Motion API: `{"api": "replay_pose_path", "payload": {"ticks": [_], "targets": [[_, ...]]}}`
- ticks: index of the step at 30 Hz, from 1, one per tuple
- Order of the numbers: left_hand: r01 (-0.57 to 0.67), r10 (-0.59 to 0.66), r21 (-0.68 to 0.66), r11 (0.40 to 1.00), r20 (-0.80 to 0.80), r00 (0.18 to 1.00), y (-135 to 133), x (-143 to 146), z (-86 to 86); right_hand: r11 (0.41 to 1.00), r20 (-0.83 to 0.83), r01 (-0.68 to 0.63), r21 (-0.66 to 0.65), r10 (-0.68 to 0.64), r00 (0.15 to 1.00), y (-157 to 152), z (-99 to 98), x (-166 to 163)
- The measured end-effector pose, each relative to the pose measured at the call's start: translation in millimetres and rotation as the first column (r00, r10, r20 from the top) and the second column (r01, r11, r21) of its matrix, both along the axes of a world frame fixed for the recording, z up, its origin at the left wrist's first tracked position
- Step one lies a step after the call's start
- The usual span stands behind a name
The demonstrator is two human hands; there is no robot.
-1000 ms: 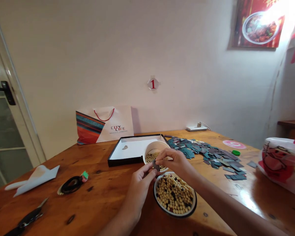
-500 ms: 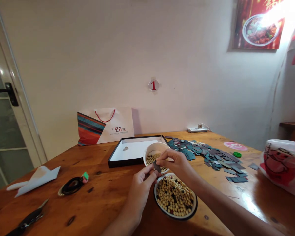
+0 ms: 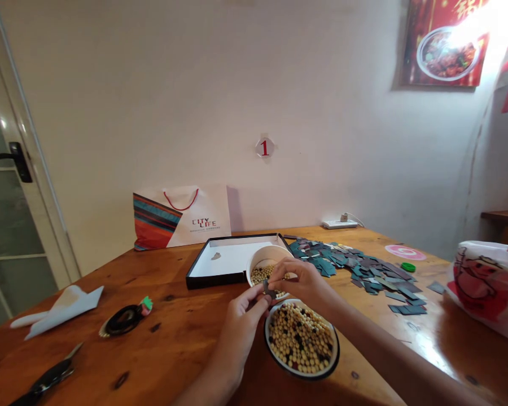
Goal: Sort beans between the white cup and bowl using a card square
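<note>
A small dark piece of card (image 3: pixel 268 288) is pinched between both hands over the near rim of a white tub (image 3: pixel 254 256). My left hand (image 3: pixel 244 316) grips its lower left side with thumb and fingers. My right hand (image 3: pixel 298 279) has thumb and fingertips closed on its upper right side, hiding part of the piece. The tub holds pale beans. Just below the hands stands a dark-rimmed bowl (image 3: pixel 337 361) full of pale and dark beans. Behind the tub lies a shallow black-edged tray (image 3: pixel 224 282) with a small grey-brown scrap (image 3: pixel 216 256) in it.
A spread pile of dark green and brown card pieces (image 3: pixel 351 262) lies right of the tub. Further right are a green ring (image 3: pixel 407 267) and a plastic bag (image 3: pixel 486 282). On the left are a knife (image 3: pixel 51 378), a black hair tie (image 3: pixel 125 320) and white paper (image 3: pixel 68 313).
The card piece has tilted and looks bent between my fingers. My right hand has shifted slightly; the bowls and the pile have stayed in place.
</note>
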State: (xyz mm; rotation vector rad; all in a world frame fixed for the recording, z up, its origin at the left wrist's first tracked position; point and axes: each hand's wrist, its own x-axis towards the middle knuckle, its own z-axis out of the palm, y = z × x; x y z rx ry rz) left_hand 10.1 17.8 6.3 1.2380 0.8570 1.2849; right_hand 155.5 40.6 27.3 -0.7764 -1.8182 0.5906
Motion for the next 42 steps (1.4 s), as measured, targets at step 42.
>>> {"api": "replay_pose_path", "payload": {"ticks": [42], "targets": [[-0.006, 0.006, 0.003, 1.000, -0.006, 1.000, -0.7, -0.4, 2.8, 0.892, -0.399, -0.261, -0.369, 0.102, 0.911, 9.6, 6.7, 24.8]]}}
